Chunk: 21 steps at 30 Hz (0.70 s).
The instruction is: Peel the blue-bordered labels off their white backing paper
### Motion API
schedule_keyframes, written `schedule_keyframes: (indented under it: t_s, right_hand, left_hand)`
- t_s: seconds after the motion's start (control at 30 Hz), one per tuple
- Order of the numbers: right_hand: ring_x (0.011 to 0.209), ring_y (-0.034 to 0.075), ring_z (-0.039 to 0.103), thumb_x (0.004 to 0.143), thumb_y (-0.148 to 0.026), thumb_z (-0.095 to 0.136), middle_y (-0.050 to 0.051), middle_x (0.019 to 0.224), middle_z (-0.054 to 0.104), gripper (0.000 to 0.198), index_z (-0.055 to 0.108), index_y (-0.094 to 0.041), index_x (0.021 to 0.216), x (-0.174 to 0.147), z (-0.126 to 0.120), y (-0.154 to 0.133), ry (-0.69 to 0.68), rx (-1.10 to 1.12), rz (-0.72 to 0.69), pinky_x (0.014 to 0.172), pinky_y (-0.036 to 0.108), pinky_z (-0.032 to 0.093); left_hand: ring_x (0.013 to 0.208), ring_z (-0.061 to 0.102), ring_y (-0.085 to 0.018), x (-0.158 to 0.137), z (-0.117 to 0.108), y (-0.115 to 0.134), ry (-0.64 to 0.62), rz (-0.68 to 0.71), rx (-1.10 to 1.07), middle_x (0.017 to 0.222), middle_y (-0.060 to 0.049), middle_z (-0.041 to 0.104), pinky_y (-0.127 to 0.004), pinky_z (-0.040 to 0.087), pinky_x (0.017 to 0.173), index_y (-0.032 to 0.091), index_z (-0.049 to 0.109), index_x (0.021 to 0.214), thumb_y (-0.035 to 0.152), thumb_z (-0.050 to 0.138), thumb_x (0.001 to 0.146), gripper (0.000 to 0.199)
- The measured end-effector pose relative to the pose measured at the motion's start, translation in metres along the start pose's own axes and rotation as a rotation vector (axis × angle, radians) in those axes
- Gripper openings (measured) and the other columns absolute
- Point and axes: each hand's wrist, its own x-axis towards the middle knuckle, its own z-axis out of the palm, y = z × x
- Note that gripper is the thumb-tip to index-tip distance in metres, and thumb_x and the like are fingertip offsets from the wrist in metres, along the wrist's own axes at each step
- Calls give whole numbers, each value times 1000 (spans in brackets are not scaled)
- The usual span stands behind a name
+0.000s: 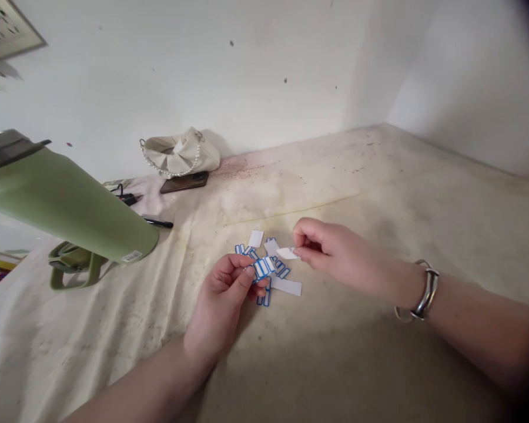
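Between thumb and fingers, my left hand (pixel 223 291) pinches a small strip of blue-edged white labels (pixel 264 268). To its right, my right hand (pixel 320 245) pinches a small white paper piece (pixel 287 253) by one end, its tip close to the strip. Below both hands lies a loose pile of similar pieces. Among them are a plain white rectangle (pixel 256 238), a longer white strip (pixel 287 286) and blue-bordered label strips (pixel 263 296). My left fingers partly hide the pile. Any print on the labels is too small to read.
A tall green tumbler (pixel 79 202) stands at the left, with a green handled piece (pixel 73 267) by its base. Farther back are a black pen (pixel 159 223), a phone (pixel 184 183) and a cream bag with a beaded strap (pixel 180 154) near the wall. A wrinkled pale cloth (pixel 379 194) covers the table.
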Motion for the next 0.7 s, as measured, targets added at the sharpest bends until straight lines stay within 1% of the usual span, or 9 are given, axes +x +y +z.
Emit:
schedule_keyframes:
  t_s: [0.1,0.17,0.23,0.3,0.37,0.43,0.57,0.63,0.7]
  right_hand:
    - [55,9,43,83,-18,48,-5,64,48,7,49,-20,77,-2,-1,-5,116,105,-24,49,21,33]
    - [60,10,49,84,-18,47,-3,70,54,6,52,-21,85,-6,1,-12,191,159,-49,53,22,37]
    - [67,12,53,84,-17,48,-1,78,57,10,54,-21,90,-12,4,-18,234,163,-128,58,23,42]
    - [74,13,55,85,-14,46,1,83,59,11,55,-21,87,-17,7,-22,217,118,-274,65,25,44]
    - [80,13,54,85,-11,44,2,86,59,15,55,-20,81,-20,10,-22,154,51,-447,70,25,44]
    - [80,12,52,86,-8,43,3,87,60,19,57,-18,78,-20,14,-20,92,-13,-561,72,25,43]
    - [79,13,49,85,-8,47,4,84,61,20,61,-16,73,-14,22,-13,71,-87,-632,71,25,42]
    - [80,14,50,85,-9,48,4,85,61,19,63,-16,74,-12,23,-10,65,-106,-639,72,26,42]
    - [85,15,51,85,-8,48,4,91,61,20,65,-17,77,-11,24,-7,27,-120,-614,73,27,42]
  left_hand:
    - [56,56,-9,-1,2,0,-36,15,45,65,1,64,-22,46,57,18,55,86,22,59,80,7]
    - [56,56,-9,-2,4,1,-59,24,89,64,2,63,-22,45,57,18,55,84,22,59,80,7]
    - [57,56,-9,-4,6,4,-91,18,139,64,1,63,-22,45,57,17,55,82,23,60,79,8]
    - [59,56,-10,-6,6,5,-137,2,188,65,0,63,-22,45,58,16,56,81,24,61,79,10]
    - [61,57,-10,-7,5,6,-188,-7,210,67,-1,64,-22,45,59,15,57,81,25,61,79,11]
    - [60,57,-10,-6,3,6,-217,-13,186,66,0,64,-21,44,58,15,57,80,24,63,77,11]
    - [55,55,-8,-4,1,4,-212,-18,88,60,2,63,-20,42,56,16,58,80,20,66,74,11]
    - [54,55,-9,-2,0,3,-210,-12,41,59,2,63,-20,42,55,17,57,81,20,65,75,10]
    - [55,56,-9,-1,-1,2,-211,-20,4,60,2,64,-20,42,55,18,57,82,20,65,75,11]
